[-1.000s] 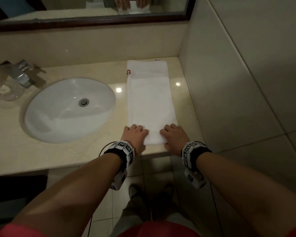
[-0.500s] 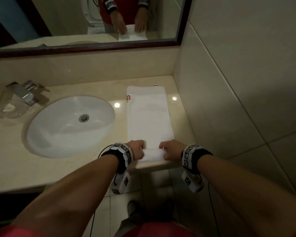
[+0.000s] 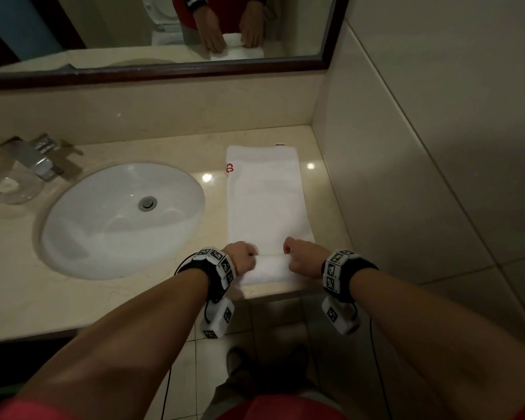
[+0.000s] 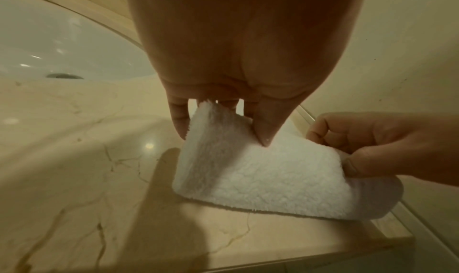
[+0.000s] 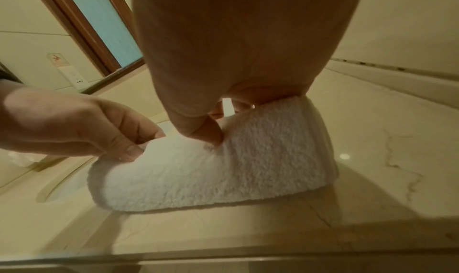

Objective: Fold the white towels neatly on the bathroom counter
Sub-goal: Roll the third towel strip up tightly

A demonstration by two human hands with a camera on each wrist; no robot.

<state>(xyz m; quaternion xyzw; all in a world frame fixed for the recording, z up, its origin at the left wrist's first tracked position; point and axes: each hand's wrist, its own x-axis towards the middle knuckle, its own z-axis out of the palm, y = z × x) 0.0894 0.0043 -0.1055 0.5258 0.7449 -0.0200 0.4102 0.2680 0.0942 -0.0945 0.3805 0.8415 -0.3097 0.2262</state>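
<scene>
1. White towel (image 3: 265,201) lies as a long strip on the counter (image 3: 103,295), centre-right of the head view, right of the sink (image 3: 115,219).
2. Near end turned up into a fold, lower centre.
3. Left hand (image 3: 241,259) pinches the fold's left corner.
4. Right hand (image 3: 303,259) pinches the right corner.

We wear black wristbands (image 3: 217,272) studded with white black-patterned marker blocks, thin black cables (image 3: 166,386) dangling, plus red clothing (image 3: 273,409).

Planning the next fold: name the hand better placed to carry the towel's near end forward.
Neither alone. The left hand and right hand each pinch a near corner of the towel, level with each other. Both should probably move together.
</scene>
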